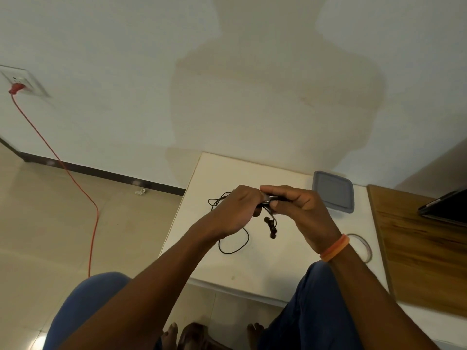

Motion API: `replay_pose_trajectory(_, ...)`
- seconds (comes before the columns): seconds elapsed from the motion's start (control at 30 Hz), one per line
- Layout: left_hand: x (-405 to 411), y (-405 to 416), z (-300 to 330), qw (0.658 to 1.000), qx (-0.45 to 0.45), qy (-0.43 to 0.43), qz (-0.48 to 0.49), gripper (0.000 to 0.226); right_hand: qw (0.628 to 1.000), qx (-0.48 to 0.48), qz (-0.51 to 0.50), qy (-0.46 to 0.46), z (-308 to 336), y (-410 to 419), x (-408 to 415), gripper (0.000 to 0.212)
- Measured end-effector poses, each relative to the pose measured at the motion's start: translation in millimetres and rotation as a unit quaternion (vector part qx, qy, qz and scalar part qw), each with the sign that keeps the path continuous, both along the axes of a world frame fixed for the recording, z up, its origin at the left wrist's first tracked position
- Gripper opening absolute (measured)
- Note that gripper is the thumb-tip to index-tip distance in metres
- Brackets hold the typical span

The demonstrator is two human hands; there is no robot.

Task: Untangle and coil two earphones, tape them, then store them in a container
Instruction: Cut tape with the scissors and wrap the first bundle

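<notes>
- So, head view: left hand (237, 210) and right hand (298, 208) both pinch the black earphone cord (233, 248) above the white table (252, 269), buds dangling at 6 o'clock.
- Light, floppy, snag-prone I'd guess; hold near the bunch, not the buds.
- Container (333, 194) sits at 2 o'clock, tape roll (367, 251) at 4.

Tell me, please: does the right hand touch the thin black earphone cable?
Touching. In the head view, the right hand pinches the thin black earphone cable between thumb and fingers, with no gap visible; the left hand holds it too.
</notes>
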State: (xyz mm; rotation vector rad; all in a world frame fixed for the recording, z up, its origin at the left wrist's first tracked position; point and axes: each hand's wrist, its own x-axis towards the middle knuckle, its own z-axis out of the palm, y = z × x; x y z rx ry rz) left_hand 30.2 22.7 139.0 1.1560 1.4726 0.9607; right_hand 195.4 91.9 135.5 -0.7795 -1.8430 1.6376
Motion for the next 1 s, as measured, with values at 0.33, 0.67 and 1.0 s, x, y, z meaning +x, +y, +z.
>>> replay_pose_trajectory(0.33, 3, 1, -2, 0.997, 0.020, -0.064, 0.035, 0.032, 0.996, 0.047, -0.080, -0.006, 0, -3, 1, 0.020)
replay_pose_trajectory(0.67, 3, 0, 4, 0.995, 0.038, -0.071, 0.053, 0.039, 0.974, 0.193, -0.100, -0.058, 5, -11, -4, 0.027)
replay_pose_trajectory(1.0, 7, 0, 15, 0.978, -0.044, -0.193, 0.063, 0.017, 0.943, 0.289, -0.145, -0.074, 6, -16, -7, 0.021)
